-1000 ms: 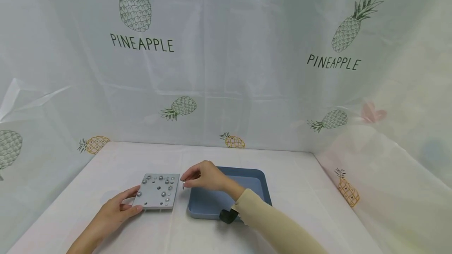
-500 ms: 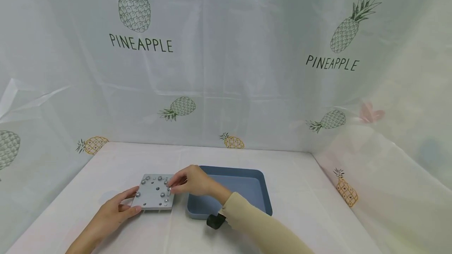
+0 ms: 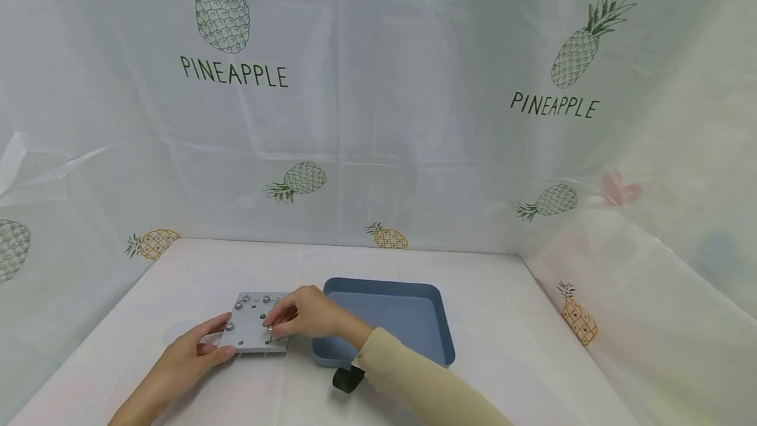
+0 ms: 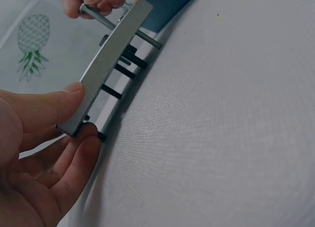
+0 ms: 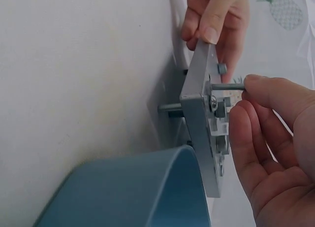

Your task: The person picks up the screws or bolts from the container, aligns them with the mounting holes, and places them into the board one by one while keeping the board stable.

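Note:
A flat grey metal plate (image 3: 250, 329) stands slightly raised over the table, several screw heads on its top. My left hand (image 3: 188, 359) grips its left edge, thumb above and fingers beneath in the left wrist view. Over the plate's right front part, my right hand (image 3: 310, 314) pinches a long silver screw (image 5: 227, 86) at its head end between thumb and fingers. In the right wrist view the screw's shank reaches the plate's face; whether its tip sits in a hole, I cannot tell. Several screw shanks (image 4: 112, 91) stick out below the plate.
A shallow blue tray (image 3: 393, 324) lies on the white-covered table (image 3: 491, 347) right of the plate, partly under my right forearm. A black device (image 3: 347, 380) is strapped at my right wrist. A pineapple-printed curtain (image 3: 384, 117) hangs behind.
My right hand has carried the screw left from beside the tray to over the plate, then down toward its front. My left hand keeps its grip on the plate.

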### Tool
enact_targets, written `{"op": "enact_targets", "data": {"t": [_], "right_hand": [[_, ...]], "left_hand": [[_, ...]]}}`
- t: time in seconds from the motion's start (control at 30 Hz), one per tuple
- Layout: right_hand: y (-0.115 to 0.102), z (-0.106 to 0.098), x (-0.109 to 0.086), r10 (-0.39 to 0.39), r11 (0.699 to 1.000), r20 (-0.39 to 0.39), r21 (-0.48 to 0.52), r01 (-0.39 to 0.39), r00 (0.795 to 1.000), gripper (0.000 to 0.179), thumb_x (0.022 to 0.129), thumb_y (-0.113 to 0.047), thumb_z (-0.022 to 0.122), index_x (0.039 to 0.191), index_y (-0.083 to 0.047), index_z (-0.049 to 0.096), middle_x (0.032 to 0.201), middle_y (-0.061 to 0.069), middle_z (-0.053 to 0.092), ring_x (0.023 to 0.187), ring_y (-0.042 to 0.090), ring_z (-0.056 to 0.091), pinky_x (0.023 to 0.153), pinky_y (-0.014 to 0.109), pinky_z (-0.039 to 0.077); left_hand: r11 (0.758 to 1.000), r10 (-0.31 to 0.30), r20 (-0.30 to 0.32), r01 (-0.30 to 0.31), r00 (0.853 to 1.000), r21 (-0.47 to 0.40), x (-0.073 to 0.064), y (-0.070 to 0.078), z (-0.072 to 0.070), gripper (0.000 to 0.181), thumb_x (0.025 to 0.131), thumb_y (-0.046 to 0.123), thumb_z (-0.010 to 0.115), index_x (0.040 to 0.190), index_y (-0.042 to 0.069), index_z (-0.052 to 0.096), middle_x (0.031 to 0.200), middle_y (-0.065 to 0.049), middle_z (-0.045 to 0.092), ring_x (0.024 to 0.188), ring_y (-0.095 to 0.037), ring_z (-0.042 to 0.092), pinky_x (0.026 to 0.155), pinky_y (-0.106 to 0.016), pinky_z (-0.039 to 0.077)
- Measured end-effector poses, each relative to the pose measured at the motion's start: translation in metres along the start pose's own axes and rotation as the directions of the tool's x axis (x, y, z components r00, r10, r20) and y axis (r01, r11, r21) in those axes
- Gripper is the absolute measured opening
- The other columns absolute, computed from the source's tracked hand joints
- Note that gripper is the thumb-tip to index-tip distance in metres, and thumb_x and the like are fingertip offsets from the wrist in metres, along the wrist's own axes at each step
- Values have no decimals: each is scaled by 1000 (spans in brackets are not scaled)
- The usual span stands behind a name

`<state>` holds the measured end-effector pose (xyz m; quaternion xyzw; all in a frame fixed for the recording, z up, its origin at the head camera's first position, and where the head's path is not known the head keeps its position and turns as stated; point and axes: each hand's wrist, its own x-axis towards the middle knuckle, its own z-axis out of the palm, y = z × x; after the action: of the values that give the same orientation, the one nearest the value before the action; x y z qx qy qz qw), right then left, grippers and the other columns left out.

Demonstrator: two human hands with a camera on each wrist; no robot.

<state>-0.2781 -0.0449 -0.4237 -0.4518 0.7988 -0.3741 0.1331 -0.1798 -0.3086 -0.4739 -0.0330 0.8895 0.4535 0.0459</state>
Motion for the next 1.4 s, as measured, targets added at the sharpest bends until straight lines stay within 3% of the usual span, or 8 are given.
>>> {"op": "enact_targets", "data": {"t": [0.6,1.07,1.23,1.4], "right_hand": [[1,8,3,-14,1000,17,-13,14,1000,14,95,-9,82,108,-9,83,92,-7,80,77,-12,65,74,13,55],[2,13,1,-51,992,21,-110,53,998,14,96,-12,82,110,-11,83,96,-8,80,79,-15,63,75,10,53],[2,5,-8,-82,988,-13,-132,79,997,13,98,-12,78,111,-12,83,102,-7,80,84,-13,64,78,10,52],[3,-18,-30,-81,994,-63,-80,76,995,16,101,-9,74,115,-9,81,112,0,79,91,-6,67,82,14,55]], "left_hand": [[1000,-3,6,3,1000,-19,0,-1,-1,93,94,46,80,166,9,34,162,-25,43,108,-15,65,82,-27,50],[1000,1,0,-1,1000,-8,1,-1,0,93,94,46,81,166,8,35,162,-25,44,107,-15,65,81,-27,50],[1000,-8,6,8,1000,4,2,0,0,94,94,47,80,166,8,34,162,-26,43,107,-15,64,83,-28,50],[1000,-4,-4,5,1000,22,3,-1,1,93,95,45,80,166,7,35,161,-27,43,108,-15,65,83,-29,51]]}}
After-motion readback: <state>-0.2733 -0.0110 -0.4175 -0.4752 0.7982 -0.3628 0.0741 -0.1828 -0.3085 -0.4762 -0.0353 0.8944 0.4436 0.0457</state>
